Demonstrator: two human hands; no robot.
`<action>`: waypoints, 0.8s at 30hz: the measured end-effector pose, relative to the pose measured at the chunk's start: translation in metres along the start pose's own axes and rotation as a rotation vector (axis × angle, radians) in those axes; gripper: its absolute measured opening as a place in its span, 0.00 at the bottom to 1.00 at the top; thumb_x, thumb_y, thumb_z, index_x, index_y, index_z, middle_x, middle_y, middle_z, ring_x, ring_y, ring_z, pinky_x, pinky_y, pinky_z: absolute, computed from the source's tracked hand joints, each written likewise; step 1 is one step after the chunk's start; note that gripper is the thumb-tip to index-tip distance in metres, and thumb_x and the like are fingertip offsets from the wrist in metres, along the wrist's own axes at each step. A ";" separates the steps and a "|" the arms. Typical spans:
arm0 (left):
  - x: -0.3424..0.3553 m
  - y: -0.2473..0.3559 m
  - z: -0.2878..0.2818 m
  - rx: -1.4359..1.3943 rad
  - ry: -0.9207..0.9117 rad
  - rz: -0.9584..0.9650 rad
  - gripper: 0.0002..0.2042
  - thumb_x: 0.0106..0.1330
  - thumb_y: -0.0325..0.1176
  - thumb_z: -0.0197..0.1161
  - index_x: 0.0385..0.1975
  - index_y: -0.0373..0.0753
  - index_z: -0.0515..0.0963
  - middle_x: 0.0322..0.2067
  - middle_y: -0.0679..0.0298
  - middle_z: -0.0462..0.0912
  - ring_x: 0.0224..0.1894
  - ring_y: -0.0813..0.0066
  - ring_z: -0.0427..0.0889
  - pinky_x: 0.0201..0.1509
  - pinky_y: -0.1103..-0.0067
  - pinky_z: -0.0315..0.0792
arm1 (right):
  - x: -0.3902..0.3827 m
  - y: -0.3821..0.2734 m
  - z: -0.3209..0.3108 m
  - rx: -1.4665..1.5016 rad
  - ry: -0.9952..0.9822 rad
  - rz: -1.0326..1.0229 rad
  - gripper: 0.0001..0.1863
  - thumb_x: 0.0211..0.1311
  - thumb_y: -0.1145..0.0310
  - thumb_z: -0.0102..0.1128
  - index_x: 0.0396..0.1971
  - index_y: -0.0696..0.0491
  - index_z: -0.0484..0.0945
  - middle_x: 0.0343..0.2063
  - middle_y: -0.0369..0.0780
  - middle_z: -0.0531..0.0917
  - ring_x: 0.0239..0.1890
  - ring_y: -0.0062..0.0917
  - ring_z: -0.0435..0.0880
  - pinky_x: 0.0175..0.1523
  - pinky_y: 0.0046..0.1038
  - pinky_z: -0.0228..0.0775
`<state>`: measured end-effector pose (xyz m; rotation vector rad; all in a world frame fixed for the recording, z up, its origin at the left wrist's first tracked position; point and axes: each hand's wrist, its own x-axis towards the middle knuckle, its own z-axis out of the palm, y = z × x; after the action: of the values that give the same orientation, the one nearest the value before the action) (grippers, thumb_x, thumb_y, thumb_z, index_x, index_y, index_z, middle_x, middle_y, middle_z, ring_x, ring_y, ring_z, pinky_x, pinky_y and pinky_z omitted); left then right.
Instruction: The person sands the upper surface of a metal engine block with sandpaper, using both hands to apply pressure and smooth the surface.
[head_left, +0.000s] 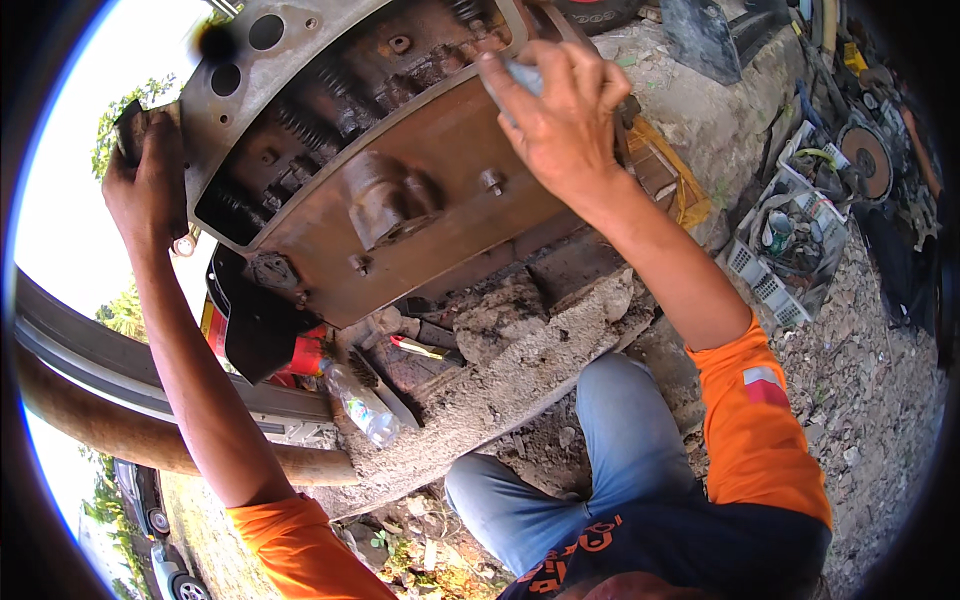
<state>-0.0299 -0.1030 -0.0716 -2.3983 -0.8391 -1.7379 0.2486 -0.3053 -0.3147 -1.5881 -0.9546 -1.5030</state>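
The rusty engine block (400,170) lies tilted on the broken concrete slab (540,350), filling the upper middle of your view, its open side with the dark webs turned up toward eleven o'clock. Your right hand (560,120) presses a small grey pad or cloth (525,75) against the block's upper edge at about one o'clock, fingers (500,85) curled closed over it; keep the pad flat to the metal and work in short strokes, I judge, so it does not catch on the studs. Your left hand (150,190) is closed around the block's corner at ten o'clock, with something dark at its fingertips that I cannot make out; it looks to be steadying the casting, so keep that grip firm, as the block seems able to rock on the slab. Below it, at seven o'clock, lie a clear plastic bottle (362,405) and a red-handled tool (420,348). A white crate of parts (760,285) sits at three o'clock.
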 end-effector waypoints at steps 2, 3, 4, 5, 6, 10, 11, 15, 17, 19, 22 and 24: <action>-0.001 -0.001 0.004 -0.023 0.024 0.008 0.27 0.63 0.54 0.68 0.45 0.31 0.84 0.33 0.58 0.87 0.36 0.71 0.83 0.47 0.74 0.76 | -0.007 -0.010 0.003 0.035 -0.026 -0.054 0.33 0.42 0.68 0.81 0.55 0.36 0.85 0.51 0.36 0.77 0.58 0.34 0.67 0.59 0.44 0.47; -0.002 -0.001 0.005 -0.035 0.036 0.013 0.26 0.63 0.53 0.68 0.45 0.31 0.84 0.33 0.58 0.87 0.36 0.72 0.83 0.47 0.75 0.76 | -0.007 -0.002 0.008 0.019 0.040 -0.005 0.33 0.42 0.68 0.81 0.55 0.38 0.85 0.50 0.36 0.77 0.58 0.33 0.67 0.59 0.44 0.47; -0.003 0.000 0.003 -0.025 0.023 -0.006 0.26 0.63 0.53 0.68 0.45 0.32 0.84 0.33 0.58 0.86 0.36 0.72 0.83 0.47 0.75 0.76 | -0.005 -0.001 0.005 0.015 0.027 0.047 0.33 0.42 0.68 0.81 0.55 0.38 0.85 0.50 0.36 0.77 0.58 0.33 0.67 0.59 0.45 0.47; -0.003 0.002 0.001 -0.015 0.010 -0.024 0.26 0.63 0.53 0.69 0.45 0.32 0.84 0.33 0.58 0.86 0.36 0.72 0.83 0.47 0.75 0.76 | 0.000 -0.001 -0.001 0.010 0.013 0.098 0.34 0.42 0.68 0.81 0.56 0.38 0.85 0.50 0.37 0.77 0.58 0.33 0.67 0.60 0.45 0.47; -0.004 0.003 -0.001 -0.005 -0.003 -0.043 0.26 0.63 0.53 0.69 0.46 0.32 0.84 0.33 0.58 0.86 0.36 0.73 0.83 0.47 0.75 0.76 | 0.002 -0.002 -0.004 0.006 -0.001 0.149 0.34 0.42 0.68 0.81 0.56 0.38 0.85 0.50 0.37 0.77 0.58 0.33 0.67 0.60 0.45 0.47; -0.003 0.000 0.002 -0.031 0.002 -0.026 0.26 0.64 0.53 0.69 0.47 0.32 0.84 0.33 0.59 0.86 0.35 0.73 0.83 0.46 0.76 0.76 | -0.002 -0.012 0.001 0.018 0.030 0.090 0.35 0.41 0.67 0.82 0.57 0.41 0.84 0.50 0.38 0.76 0.58 0.34 0.67 0.59 0.45 0.50; -0.005 0.001 0.001 -0.031 0.002 -0.019 0.26 0.64 0.52 0.69 0.47 0.32 0.84 0.33 0.59 0.86 0.35 0.73 0.83 0.46 0.76 0.76 | 0.002 -0.008 -0.003 0.010 0.042 0.129 0.35 0.41 0.67 0.82 0.56 0.41 0.84 0.50 0.38 0.76 0.58 0.34 0.67 0.59 0.45 0.51; 0.000 0.000 -0.002 -0.005 -0.044 -0.055 0.26 0.65 0.52 0.68 0.49 0.31 0.83 0.34 0.59 0.87 0.35 0.73 0.83 0.45 0.76 0.76 | -0.002 -0.024 -0.002 0.057 -0.006 0.137 0.31 0.44 0.69 0.81 0.54 0.42 0.86 0.51 0.40 0.76 0.56 0.37 0.68 0.58 0.46 0.57; -0.006 0.003 0.000 -0.030 -0.011 -0.029 0.27 0.65 0.52 0.68 0.50 0.32 0.83 0.33 0.59 0.87 0.35 0.74 0.83 0.45 0.76 0.76 | 0.005 -0.015 -0.008 0.034 0.026 0.176 0.31 0.44 0.71 0.80 0.54 0.43 0.86 0.50 0.40 0.76 0.55 0.38 0.68 0.57 0.45 0.60; -0.007 0.003 0.001 -0.037 0.000 -0.021 0.27 0.65 0.52 0.68 0.51 0.32 0.83 0.33 0.59 0.87 0.35 0.74 0.83 0.45 0.77 0.77 | 0.008 -0.007 -0.007 0.030 0.064 0.188 0.32 0.41 0.73 0.80 0.54 0.45 0.86 0.48 0.41 0.77 0.53 0.40 0.70 0.56 0.41 0.66; -0.002 -0.001 0.000 -0.035 -0.020 -0.041 0.28 0.64 0.53 0.68 0.51 0.31 0.83 0.34 0.59 0.87 0.35 0.74 0.83 0.45 0.77 0.76 | -0.001 -0.008 -0.004 0.107 0.047 0.018 0.29 0.42 0.68 0.80 0.50 0.47 0.86 0.47 0.41 0.76 0.53 0.39 0.71 0.52 0.42 0.68; -0.002 -0.002 -0.002 -0.050 -0.036 -0.059 0.29 0.64 0.54 0.69 0.50 0.30 0.83 0.35 0.58 0.86 0.36 0.73 0.82 0.46 0.77 0.75 | 0.004 0.000 -0.006 0.035 0.075 0.045 0.26 0.42 0.68 0.79 0.48 0.47 0.87 0.47 0.40 0.77 0.52 0.38 0.71 0.52 0.41 0.68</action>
<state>-0.0333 -0.1027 -0.0734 -2.4687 -0.8900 -1.7619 0.2463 -0.3110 -0.3105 -1.5084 -0.8923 -1.4960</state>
